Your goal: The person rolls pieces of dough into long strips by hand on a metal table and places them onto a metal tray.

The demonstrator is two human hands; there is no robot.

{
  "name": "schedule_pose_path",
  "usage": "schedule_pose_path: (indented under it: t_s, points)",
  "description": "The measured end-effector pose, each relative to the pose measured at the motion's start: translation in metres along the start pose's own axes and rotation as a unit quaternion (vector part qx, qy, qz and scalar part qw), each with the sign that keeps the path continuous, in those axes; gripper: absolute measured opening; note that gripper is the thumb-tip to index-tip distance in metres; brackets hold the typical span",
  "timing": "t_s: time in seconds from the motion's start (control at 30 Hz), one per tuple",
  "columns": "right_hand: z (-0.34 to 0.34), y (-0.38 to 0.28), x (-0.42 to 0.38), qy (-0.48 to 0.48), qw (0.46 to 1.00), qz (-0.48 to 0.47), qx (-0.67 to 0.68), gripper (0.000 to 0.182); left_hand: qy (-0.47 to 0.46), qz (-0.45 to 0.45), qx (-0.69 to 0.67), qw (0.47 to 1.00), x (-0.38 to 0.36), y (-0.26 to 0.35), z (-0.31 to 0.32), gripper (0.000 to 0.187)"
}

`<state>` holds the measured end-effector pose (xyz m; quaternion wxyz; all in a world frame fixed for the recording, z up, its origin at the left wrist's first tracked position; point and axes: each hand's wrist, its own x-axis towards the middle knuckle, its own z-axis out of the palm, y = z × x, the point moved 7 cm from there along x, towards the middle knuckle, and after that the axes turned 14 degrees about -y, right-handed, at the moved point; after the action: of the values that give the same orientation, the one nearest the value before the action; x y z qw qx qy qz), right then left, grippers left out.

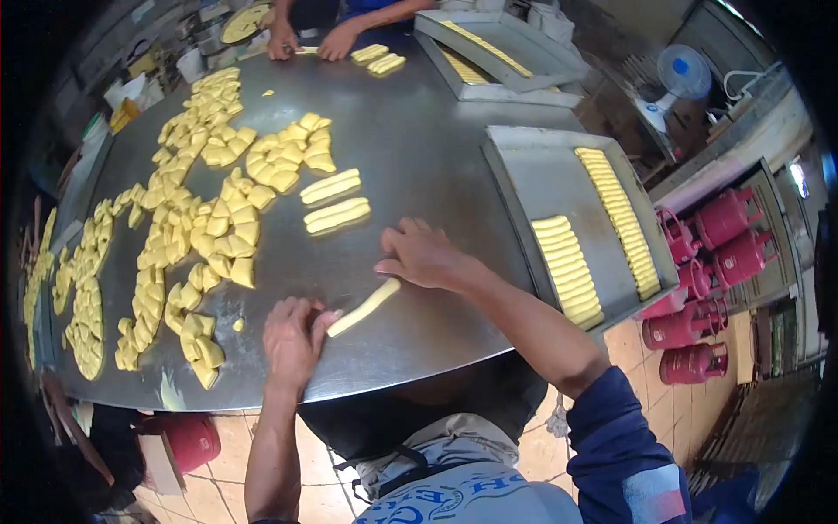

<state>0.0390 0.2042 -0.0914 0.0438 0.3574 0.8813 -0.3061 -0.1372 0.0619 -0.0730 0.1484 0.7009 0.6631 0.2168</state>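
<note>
A rolled strip of yellow dough (365,309) lies slanted on the metal table near its front edge. At its lower left end is my left hand (293,336), fingers curled, thumb at the dough. My right hand (422,253) is by the upper right end, fingers bent, thumb just above the strip. Beyond them lie twisted dough strips (337,215) side by side. Many cut dough pieces (231,229) spread over the left half of the table.
A metal tray (543,194) with two rows of dough strips stands at the right, more trays (511,57) behind it. A co-worker's hands (339,40) handle dough at the far edge. Pink gas cylinders (694,364) and a fan (683,72) are at right.
</note>
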Motion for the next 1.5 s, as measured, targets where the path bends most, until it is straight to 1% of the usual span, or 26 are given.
schedule_pose_path:
  t_s: [0.1,0.17,0.23,0.3,0.37,0.43,0.47,0.5,0.6,0.63,0.73,0.77,0.87,0.9,0.93,1.0,1.07,1.13,1.17,1.23,1.27,1.3,1.33,1.37,1.47,1.5]
  points:
    - [0.001,-0.03,-0.015,-0.001,0.99,-0.136,0.042,0.024,-0.032,0.053,-0.031,0.998,-0.013,0.023,-0.003,0.031]
    - [0.018,-0.041,-0.013,-0.021,0.987,-0.156,-0.035,0.021,-0.069,0.034,-0.024,0.997,-0.014,0.019,0.009,0.027]
    - [0.009,-0.051,-0.006,-0.051,0.981,-0.184,-0.029,0.02,-0.093,0.02,-0.032,0.995,-0.01,0.012,0.006,0.024]
    - [-0.018,-0.064,0.001,0.018,0.982,-0.189,0.006,0.02,-0.071,0.018,-0.033,0.997,0.005,0.002,-0.009,0.023]
    - [-0.021,-0.057,0.025,-0.025,0.99,-0.142,0.011,0.021,-0.027,0.018,-0.008,0.999,0.02,-0.016,-0.023,0.024]
    - [-0.014,-0.06,0.039,-0.094,0.989,-0.092,-0.061,0.024,-0.071,-0.04,-0.013,0.997,0.023,-0.039,-0.015,0.024]
    - [-0.023,-0.073,0.042,-0.052,0.99,-0.125,-0.043,0.025,-0.089,-0.064,-0.018,0.994,0.025,-0.049,-0.013,0.024]
    - [-0.029,-0.088,0.043,-0.01,0.988,-0.155,-0.025,0.025,-0.022,-0.067,-0.042,0.997,0.013,-0.042,-0.022,0.023]
    - [-0.027,-0.121,0.056,0.069,0.97,-0.231,0.044,0.024,0.098,-0.183,-0.115,0.971,-0.02,-0.035,-0.024,0.022]
    - [-0.022,-0.133,0.066,0.092,0.96,-0.255,0.072,0.023,0.177,-0.18,-0.157,0.955,-0.032,-0.035,-0.015,0.021]
    - [0.016,-0.181,0.1,0.108,0.957,-0.27,-0.001,0.019,0.248,-0.209,-0.28,0.904,-0.052,-0.043,-0.004,0.02]
    - [0.028,-0.196,0.107,0.118,0.957,-0.261,-0.03,0.018,0.253,-0.234,-0.282,0.895,-0.053,-0.045,-0.015,0.02]
    - [0.063,-0.202,0.141,0.131,0.963,-0.204,-0.118,0.018,0.283,-0.202,-0.28,0.895,-0.054,-0.052,-0.014,0.021]
    - [0.06,-0.203,0.139,0.109,0.967,-0.205,-0.105,0.018,0.308,-0.174,-0.25,0.901,-0.056,-0.054,-0.012,0.03]
    - [0.05,-0.208,0.125,0.092,0.969,-0.22,-0.071,0.018,0.329,-0.181,-0.335,0.864,-0.059,-0.064,-0.007,0.033]
    - [0.026,-0.21,0.083,0.057,0.969,-0.241,-0.009,0.018,0.359,-0.189,-0.504,0.763,-0.059,-0.079,0.005,0.041]
    - [0.02,-0.197,0.048,0.056,0.943,-0.329,0.006,0.029,0.26,-0.16,-0.706,0.639,-0.049,-0.075,0.008,0.05]
    - [0.015,-0.184,0.013,0.056,0.925,-0.376,0.022,0.036,0.156,-0.132,-0.719,0.664,-0.03,-0.057,0.012,0.046]
    - [0.014,-0.16,0.008,0.078,0.943,-0.322,0.029,0.038,0.153,-0.124,-0.739,0.644,-0.025,-0.048,0.012,0.044]
    - [0.019,-0.097,0.006,0.082,0.926,-0.184,0.319,0.033,0.146,-0.108,-0.775,0.605,-0.01,-0.022,0.015,0.041]
    - [0.024,-0.068,0.001,0.086,0.879,-0.112,0.455,0.031,0.141,-0.088,-0.784,0.599,-0.003,-0.008,0.017,0.04]
    - [0.023,-0.074,-0.013,-0.026,0.787,-0.058,0.614,0.029,0.134,-0.069,-0.791,0.592,0.004,0.006,0.021,0.039]
    - [0.019,-0.074,-0.023,-0.012,0.783,-0.076,0.617,0.029,0.128,-0.051,-0.798,0.587,0.009,0.018,0.024,0.037]
    - [0.018,-0.072,-0.031,0.002,0.78,-0.096,0.619,0.029,0.098,-0.031,-0.747,0.657,0.012,0.027,0.03,0.04]
    - [0.007,-0.061,-0.053,0.028,0.791,-0.101,0.603,0.029,0.093,-0.049,-0.703,0.704,0.016,0.042,0.037,0.045]
    - [0.003,-0.058,-0.057,0.032,0.798,-0.095,0.594,0.029,0.088,-0.047,-0.753,0.651,0.017,0.05,0.035,0.053]
